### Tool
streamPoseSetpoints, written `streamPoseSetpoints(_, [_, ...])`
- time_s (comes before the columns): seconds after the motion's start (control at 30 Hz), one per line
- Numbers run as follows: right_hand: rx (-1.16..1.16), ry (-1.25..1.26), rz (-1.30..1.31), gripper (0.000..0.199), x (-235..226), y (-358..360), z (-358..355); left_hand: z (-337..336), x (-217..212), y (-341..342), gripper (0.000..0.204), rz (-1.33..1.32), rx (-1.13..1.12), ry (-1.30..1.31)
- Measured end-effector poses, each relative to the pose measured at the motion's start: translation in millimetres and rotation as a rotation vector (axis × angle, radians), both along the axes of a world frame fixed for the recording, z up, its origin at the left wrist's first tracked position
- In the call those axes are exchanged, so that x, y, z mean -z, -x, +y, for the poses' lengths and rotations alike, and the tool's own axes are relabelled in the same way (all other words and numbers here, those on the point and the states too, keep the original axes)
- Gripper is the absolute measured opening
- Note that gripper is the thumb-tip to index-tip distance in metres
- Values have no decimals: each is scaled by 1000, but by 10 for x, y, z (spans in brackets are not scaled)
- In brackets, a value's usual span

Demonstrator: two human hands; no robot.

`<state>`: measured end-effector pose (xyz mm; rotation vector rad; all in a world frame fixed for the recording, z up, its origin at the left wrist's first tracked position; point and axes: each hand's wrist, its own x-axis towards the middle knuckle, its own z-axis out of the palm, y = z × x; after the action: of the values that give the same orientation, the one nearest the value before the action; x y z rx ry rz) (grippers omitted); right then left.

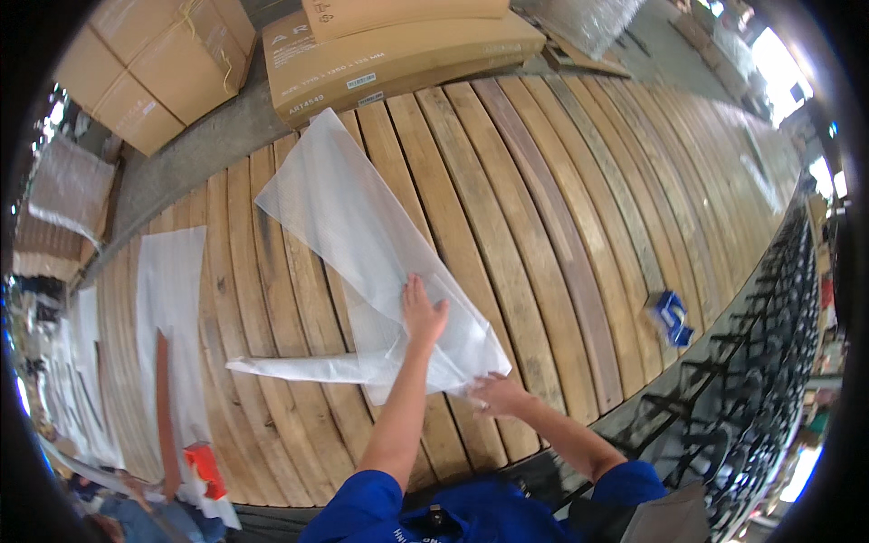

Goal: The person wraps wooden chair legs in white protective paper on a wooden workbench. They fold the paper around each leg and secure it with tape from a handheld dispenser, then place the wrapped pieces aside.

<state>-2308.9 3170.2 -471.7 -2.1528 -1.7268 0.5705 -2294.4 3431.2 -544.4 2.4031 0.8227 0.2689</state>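
A translucent white foam packing sheet (335,199) lies at a slant across the wooden slat table, folded over on itself near me. From its left side sticks out a narrow white wrapped strip (299,366); what is inside the wrapping cannot be made out. My left hand (422,312) rests on the sheet with its fingers stretched out, thumb apart. At the sheet's near right corner, my right hand (498,395) has its fingers curled on the edge, partly hiding the corner.
Left of me, another white foam sheet (172,262) carries a long brown strip (163,407), with a person's arm (136,493) beside it. A blue tape-like item (672,319) lies on the right. Cardboard boxes (407,68) stand beyond the table; black metal frames (742,389) line the near right.
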Motion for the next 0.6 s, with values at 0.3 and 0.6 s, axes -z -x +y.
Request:
streamPoseSetpoints(0.3, [822,38,30,79,-126,-1602,2969,304,84,95,101,-199,-30,562])
streamPoseSetpoints(0.6, [831,533,21,88,-432,-1778,4192,570,24,12,101,-341,-128,1195])
